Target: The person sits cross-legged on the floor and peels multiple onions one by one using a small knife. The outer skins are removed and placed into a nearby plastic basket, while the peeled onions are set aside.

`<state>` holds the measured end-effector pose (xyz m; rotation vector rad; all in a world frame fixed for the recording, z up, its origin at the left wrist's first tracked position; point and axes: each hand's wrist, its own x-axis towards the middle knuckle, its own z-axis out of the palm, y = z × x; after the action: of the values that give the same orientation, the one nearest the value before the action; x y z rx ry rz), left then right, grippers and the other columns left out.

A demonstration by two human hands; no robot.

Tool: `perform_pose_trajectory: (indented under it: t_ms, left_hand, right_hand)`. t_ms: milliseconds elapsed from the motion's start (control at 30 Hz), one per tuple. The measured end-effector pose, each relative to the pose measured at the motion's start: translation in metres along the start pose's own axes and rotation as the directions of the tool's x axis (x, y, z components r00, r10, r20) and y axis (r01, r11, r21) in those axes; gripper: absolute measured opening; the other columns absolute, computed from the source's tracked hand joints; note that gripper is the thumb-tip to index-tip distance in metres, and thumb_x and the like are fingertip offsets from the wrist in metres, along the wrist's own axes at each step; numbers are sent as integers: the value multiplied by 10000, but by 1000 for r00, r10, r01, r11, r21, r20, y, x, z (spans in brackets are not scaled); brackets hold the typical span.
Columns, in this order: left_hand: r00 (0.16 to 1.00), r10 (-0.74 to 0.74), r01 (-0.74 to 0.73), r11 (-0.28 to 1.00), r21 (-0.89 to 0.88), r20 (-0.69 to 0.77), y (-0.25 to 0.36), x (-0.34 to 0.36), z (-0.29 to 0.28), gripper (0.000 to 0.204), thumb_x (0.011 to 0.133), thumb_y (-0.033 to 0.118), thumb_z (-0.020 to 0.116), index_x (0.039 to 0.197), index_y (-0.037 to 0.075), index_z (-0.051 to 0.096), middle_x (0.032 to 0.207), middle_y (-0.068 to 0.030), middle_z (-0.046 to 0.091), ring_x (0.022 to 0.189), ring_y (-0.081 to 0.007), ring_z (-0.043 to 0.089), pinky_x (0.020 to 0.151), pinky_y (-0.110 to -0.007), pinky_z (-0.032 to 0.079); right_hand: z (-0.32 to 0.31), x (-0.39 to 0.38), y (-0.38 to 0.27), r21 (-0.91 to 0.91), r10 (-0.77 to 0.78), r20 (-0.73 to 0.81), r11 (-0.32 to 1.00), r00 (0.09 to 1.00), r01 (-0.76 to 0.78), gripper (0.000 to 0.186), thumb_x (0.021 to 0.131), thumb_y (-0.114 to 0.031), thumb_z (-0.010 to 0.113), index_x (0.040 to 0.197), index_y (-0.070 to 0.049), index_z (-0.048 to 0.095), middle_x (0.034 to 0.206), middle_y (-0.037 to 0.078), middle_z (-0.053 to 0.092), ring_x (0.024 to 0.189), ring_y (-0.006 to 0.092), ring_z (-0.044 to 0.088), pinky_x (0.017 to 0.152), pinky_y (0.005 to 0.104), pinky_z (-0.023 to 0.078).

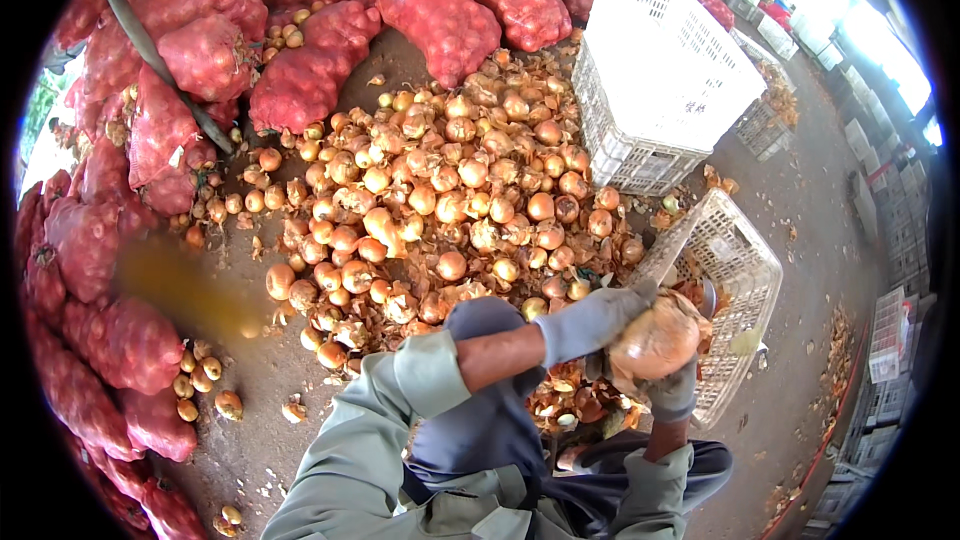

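An onion (655, 342) gripped at the low white plastic crate's (752, 312) left edge.
The left gloved hand's (600, 323) fingers clamp its far side; the right gloved hand (675, 392) supports its near side, fingers too hidden to tell. A steady two-sided hold seems best, fingertips clear of the curved metal piece (709, 298) inside the crate's outline.
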<state>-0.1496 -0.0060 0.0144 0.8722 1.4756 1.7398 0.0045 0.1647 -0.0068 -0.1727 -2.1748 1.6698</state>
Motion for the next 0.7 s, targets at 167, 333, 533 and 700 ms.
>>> perform_pose_trajectory:
  t_ms: [167,333,533,700]
  left_hand:
    - [974,4,93,906,413,-228,14,-3,52,415,990,415,500,996,23,637,771,-205,632,729,-341,639,662,-413,480]
    - [963,74,11,949,314,-258,-12,-7,79,313,955,325,586,930,14,617,675,-169,581,624,-218,603,595,-387,457]
    - [997,67,8,235,972,-25,-34,-42,59,416,823,216,641,1224,142,562,984,-129,624,864,-260,650,784,-386,496]
    - [997,60,-67,483,873,43,-15,-37,55,251,767,53,595,1004,122,638,858,-126,634,856,-289,648,744,-371,505]
  right_hand:
    - [-30,-67,56,393,307,-195,895,931,-213,825,702,-237,832,1375,-24,405,1300,119,536,1175,250,542,996,401,458]
    - [-24,-94,73,860,455,-153,499,877,-109,775,756,-497,673,1320,-28,423,1062,120,548,784,218,481,660,350,430]
    - [-45,-86,56,115,36,-469,993,882,20,733,848,-616,563,1285,-34,469,1037,119,582,730,213,548,590,333,473]
    - [-67,-82,6,710,266,-306,703,914,33,534,948,-384,555,1336,-23,496,1292,114,555,1184,260,549,1020,434,448]
